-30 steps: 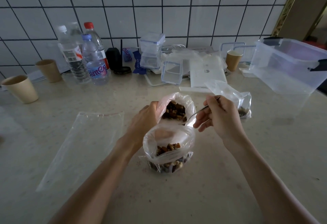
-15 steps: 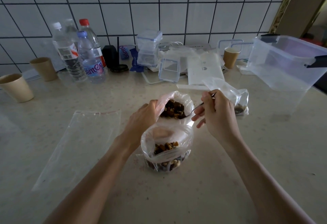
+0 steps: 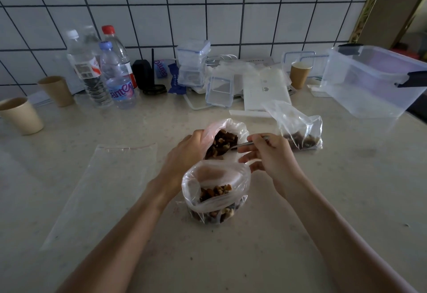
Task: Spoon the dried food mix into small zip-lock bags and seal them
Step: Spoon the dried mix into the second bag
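Fingers of the right hand [image 3: 271,156] pinch the spoon [image 3: 245,145], its handle running leftward into the supply bag [image 3: 227,139], whose rim the left hand [image 3: 184,154] grips. The open zip-lock bag [image 3: 216,191] stands just nearer the person, below both hands. Food hides the spoon's bowl.

Dim, muted light comes from the far right, where the large clear plastic storage box [image 3: 369,80] looks brightest. Soft shadows fall on the pale speckled counter [image 3: 254,258]. Wide-angle distortion bows the white tiled wall [image 3: 208,8] at the edges. Focus is slightly soft overall.
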{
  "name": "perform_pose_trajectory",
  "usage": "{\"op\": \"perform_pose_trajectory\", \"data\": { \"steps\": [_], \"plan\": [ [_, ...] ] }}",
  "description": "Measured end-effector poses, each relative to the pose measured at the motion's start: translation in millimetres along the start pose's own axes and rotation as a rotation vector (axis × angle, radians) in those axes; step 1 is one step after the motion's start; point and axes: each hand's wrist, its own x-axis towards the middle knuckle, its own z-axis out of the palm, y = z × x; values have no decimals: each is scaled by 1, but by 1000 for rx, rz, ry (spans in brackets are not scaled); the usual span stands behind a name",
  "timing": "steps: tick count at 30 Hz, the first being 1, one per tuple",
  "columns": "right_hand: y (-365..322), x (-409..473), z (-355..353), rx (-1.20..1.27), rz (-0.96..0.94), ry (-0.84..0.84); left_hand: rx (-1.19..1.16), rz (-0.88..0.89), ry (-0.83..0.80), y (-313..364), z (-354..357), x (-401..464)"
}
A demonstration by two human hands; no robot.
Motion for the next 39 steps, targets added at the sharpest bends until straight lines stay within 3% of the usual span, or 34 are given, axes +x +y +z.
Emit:
{"op": "perform_pose_trajectory", "data": {
  "steps": [7,14,23,28,35,39],
  "plan": [
    [2,1,-3,101,104,-56,-273,45,64,3,-13,-7],
    [-1,1,-6,131,127,-14,-665,-86,109,6,-17,-11],
    [-9,3,-15,197,65,58,-567,-80,172,1,-20,-3],
    [-16,-1,-16,257,-12,42,-273,-25,137,1,-34,-2],
    [-34,-12,-20,363,-102,-49,-238,111,316,7,-65,-54],
    [-42,-18,-21,343,-105,-151,-345,86,119,16,-71,-93]
  ]
}}
